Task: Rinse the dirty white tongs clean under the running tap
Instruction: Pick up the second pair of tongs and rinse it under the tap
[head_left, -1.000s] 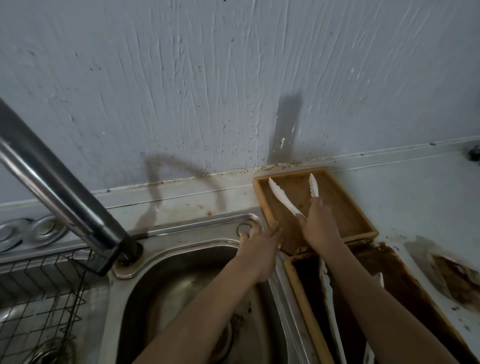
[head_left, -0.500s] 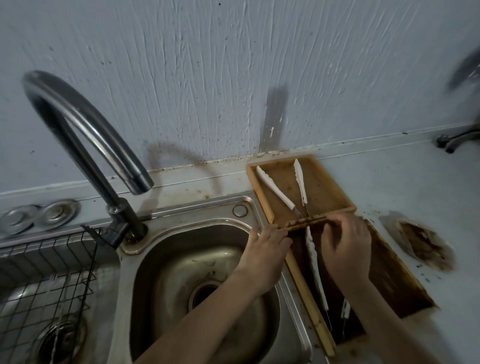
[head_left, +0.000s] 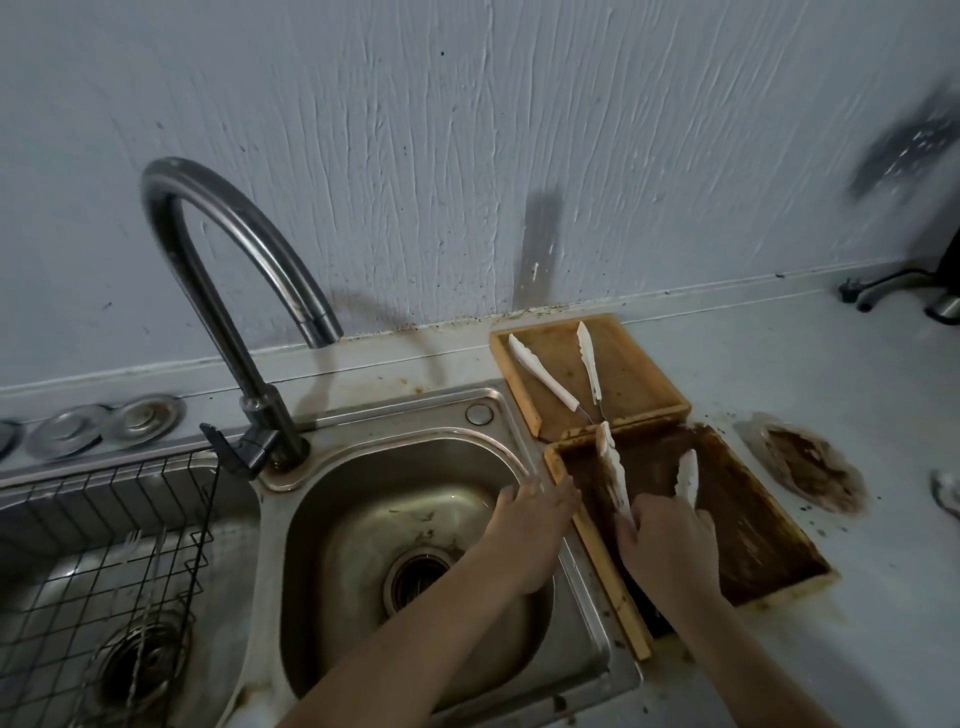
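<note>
The dirty white tongs (head_left: 614, 470) stick up out of my right hand (head_left: 667, 543), which is shut around their hinge end over the brown-smeared near wooden tray (head_left: 763, 525). Their two arms are spread apart and streaked with brown. My left hand (head_left: 530, 525) lies flat where the sink rim meets that tray's left edge and holds nothing. A second pair of white tongs (head_left: 543, 376) lies in the cleaner far tray (head_left: 652, 382). The curved steel tap (head_left: 228, 249) arches over the sink basin (head_left: 363, 525); I see no water coming from its spout.
A black wire rack (head_left: 104, 551) fills the left basin. Two metal sink plugs (head_left: 140, 415) rest on the ledge behind it. A brown stain (head_left: 813, 467) marks the counter right of the trays. Dark objects (head_left: 893, 291) stand at the far right by the wall.
My right hand has left the tongs in the far tray, come back to the near tray and closed on the dirty tongs. The view has pulled back, showing the whole tap.
</note>
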